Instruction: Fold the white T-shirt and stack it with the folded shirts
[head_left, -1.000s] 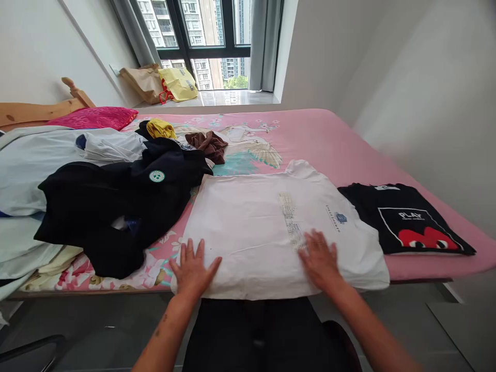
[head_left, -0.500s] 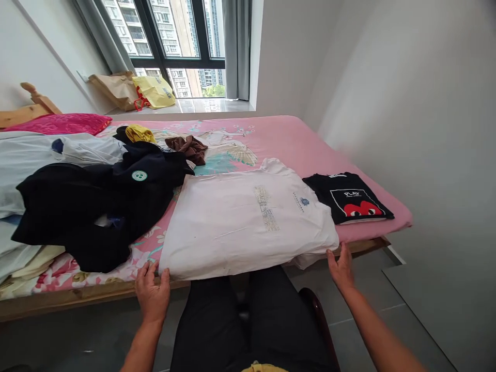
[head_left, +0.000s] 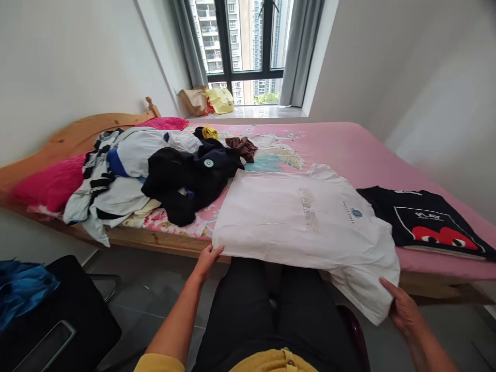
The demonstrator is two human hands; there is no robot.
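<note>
A white T-shirt (head_left: 267,217) with small printed text and a blue crest lies spread over the near edge of the bed, its collar end to the right. My left hand (head_left: 207,261) pinches the lower left corner of its hem between thumb and fingers. Over at the near sleeve, which hangs past the bed's edge, my right hand (head_left: 405,310) grips the cloth with the thumb on top; its other fingers are partly hidden. Right of the shirt lies a folded black T-shirt (head_left: 430,219) with a red heart print, apart from both hands.
Left of the white shirt is a dark garment (head_left: 189,181) on a heap of clothes (head_left: 132,155). A brown cloth (head_left: 242,149) rests farther back on the pink bed sheet (head_left: 333,142). At lower left, a black chair (head_left: 89,310) bears a blue cloth (head_left: 23,289) and a phone (head_left: 48,349).
My view has swung left. Both hands have closed on the white T-shirt: the left on the hem corner, the right on the near sleeve, which now hangs out over the edge.
</note>
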